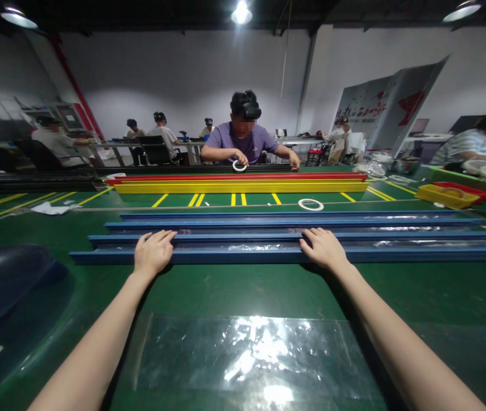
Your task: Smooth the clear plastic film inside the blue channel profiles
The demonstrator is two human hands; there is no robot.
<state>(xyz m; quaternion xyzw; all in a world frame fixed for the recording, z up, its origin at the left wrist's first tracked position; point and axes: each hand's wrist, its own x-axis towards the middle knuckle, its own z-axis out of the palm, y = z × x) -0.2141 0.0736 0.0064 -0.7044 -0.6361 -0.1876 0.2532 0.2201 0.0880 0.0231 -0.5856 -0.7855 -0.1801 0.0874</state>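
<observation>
A: Where is this?
B: Big hall, grey walls, lamps on the ceiling. In front is a long green table (234, 285) w/ yellow lines.
A: And the hands?
B: Both lie palm down on the blue rails (243, 256). These are several long ones, side by side across the table, near the person. The left hand (153, 251) is open, fingers laid over the nearest rail. The right hand (322, 248) is the same, further along that rail. No closed grip, they only rest on top.
A: Other things?
B: A clear plastic sheet (247, 354) lies between the arms, at the near edge. A white tape ring (310, 204) lies just behind the rails. Opposite, a co-worker (243, 141) in a purple shirt holds a second ring (239, 166) above a red rail (234, 178) and a yellow rail (243, 187).
</observation>
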